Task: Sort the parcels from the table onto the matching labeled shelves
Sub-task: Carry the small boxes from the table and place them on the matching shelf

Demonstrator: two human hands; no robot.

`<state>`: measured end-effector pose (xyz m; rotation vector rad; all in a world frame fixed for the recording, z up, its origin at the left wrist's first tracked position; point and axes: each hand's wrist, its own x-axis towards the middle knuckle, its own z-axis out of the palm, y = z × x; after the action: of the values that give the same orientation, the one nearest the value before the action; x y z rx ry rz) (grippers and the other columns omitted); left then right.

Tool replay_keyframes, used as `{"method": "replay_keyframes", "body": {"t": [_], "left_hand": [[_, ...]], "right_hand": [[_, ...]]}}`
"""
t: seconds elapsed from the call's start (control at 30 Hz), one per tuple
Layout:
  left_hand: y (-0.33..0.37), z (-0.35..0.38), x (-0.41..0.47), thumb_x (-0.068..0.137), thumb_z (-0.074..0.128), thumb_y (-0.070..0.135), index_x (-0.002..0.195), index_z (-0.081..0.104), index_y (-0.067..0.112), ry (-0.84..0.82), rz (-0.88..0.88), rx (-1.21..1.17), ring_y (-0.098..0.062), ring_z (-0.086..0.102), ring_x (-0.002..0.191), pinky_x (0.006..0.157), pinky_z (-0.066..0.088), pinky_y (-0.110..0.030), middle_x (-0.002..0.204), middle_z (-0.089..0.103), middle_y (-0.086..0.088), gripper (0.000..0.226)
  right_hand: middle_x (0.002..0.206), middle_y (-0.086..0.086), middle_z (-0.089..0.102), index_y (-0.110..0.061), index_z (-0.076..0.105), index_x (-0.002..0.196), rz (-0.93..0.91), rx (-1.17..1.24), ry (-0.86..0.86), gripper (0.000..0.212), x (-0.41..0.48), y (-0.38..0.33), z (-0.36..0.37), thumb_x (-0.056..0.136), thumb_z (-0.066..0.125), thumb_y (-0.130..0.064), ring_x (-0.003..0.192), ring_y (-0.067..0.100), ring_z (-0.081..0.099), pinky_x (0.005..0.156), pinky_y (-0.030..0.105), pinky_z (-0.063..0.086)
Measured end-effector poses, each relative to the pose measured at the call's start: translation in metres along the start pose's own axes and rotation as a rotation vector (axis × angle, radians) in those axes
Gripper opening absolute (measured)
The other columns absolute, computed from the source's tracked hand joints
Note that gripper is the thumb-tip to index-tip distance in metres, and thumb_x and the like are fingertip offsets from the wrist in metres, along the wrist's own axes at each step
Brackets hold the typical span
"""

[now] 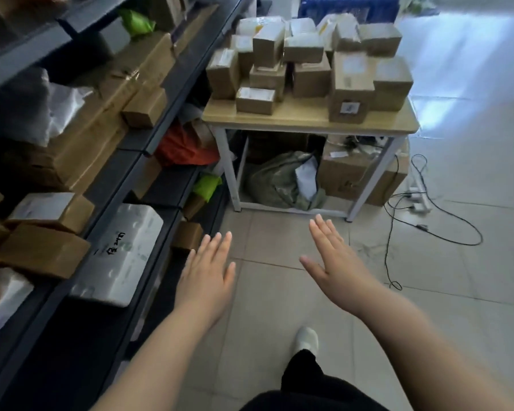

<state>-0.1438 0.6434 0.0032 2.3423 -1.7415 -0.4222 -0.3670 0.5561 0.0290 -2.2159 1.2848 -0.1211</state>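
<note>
Several brown cardboard parcels [306, 63] are piled on a small wooden table [297, 118] ahead of me. Dark metal shelves [149, 143] run along my left, loaded with boxes and bags. A white parcel with black handwriting [122, 253] lies at the edge of a lower shelf. My left hand [207, 277] hovers over the floor beside that shelf, fingers straight, holding nothing. My right hand [334, 262] is stretched forward over the tiles, fingers straight and empty. Both hands are well short of the table.
Under the table sit a grey-green bag [282, 182] and a large carton [359, 173]. Black cables [433, 229] and a power strip [419, 197] trail over the tiled floor at right. My foot in a white shoe [306, 341] is below. A blue crate [347, 7] stands behind the table.
</note>
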Motion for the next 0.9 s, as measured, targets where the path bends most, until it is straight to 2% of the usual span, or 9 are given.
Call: {"method": "replay_keyframes", "body": {"t": [0.17, 0.3, 0.53, 0.73, 0.9], "left_hand": [[0.057, -0.003, 0.096, 0.101, 0.03, 0.033, 0.152, 0.005, 0.026, 0.043, 0.052, -0.023, -0.009, -0.005, 0.146, 0.117, -0.003, -0.03, 0.16, 0.007, 0.007, 0.057], [0.08, 0.002, 0.144, 0.102, 0.028, 0.034, 0.151, 0.003, 0.027, 0.018, 0.094, -0.025, -0.007, -0.007, 0.145, 0.114, -0.008, -0.027, 0.159, 0.004, 0.008, 0.056], [0.068, 0.0, 0.244, 0.101, 0.029, 0.034, 0.151, 0.002, 0.027, -0.019, 0.086, -0.005, -0.008, -0.006, 0.146, 0.117, -0.003, -0.03, 0.16, 0.005, 0.007, 0.057], [0.055, -0.026, 0.357, 0.101, 0.028, 0.035, 0.151, 0.002, 0.028, -0.024, 0.187, 0.043, -0.01, -0.004, 0.146, 0.119, 0.0, -0.033, 0.16, 0.006, 0.006, 0.057], [0.054, -0.046, 0.447, 0.101, 0.028, 0.035, 0.152, 0.006, 0.025, -0.02, 0.307, 0.049, -0.012, -0.002, 0.146, 0.119, 0.0, -0.033, 0.16, 0.009, 0.004, 0.057]], "right_hand": [[0.158, -0.008, -0.012, -0.02, -0.002, 0.151, 0.02, -0.03, 0.02, 0.068, 0.064, 0.041, -0.059, 0.099, 0.035, -0.043, 0.143, 0.006, -0.015, 0.114, 0.023, -0.005], [0.158, -0.009, -0.011, -0.021, -0.001, 0.151, 0.055, -0.029, 0.032, 0.067, 0.102, 0.064, -0.084, 0.099, 0.035, -0.043, 0.144, 0.007, -0.014, 0.113, 0.023, -0.004], [0.158, -0.007, -0.012, -0.021, -0.002, 0.151, 0.115, -0.02, 0.002, 0.068, 0.181, 0.078, -0.098, 0.099, 0.036, -0.043, 0.144, 0.007, -0.015, 0.11, 0.019, -0.005], [0.158, -0.008, -0.01, -0.021, -0.001, 0.151, 0.149, -0.03, 0.075, 0.068, 0.269, 0.065, -0.132, 0.099, 0.037, -0.042, 0.144, 0.008, -0.013, 0.117, 0.028, 0.0], [0.159, -0.008, -0.009, -0.021, 0.0, 0.151, 0.215, 0.012, 0.175, 0.067, 0.335, 0.062, -0.152, 0.099, 0.038, -0.041, 0.143, 0.006, -0.012, 0.116, 0.027, 0.0]]}}
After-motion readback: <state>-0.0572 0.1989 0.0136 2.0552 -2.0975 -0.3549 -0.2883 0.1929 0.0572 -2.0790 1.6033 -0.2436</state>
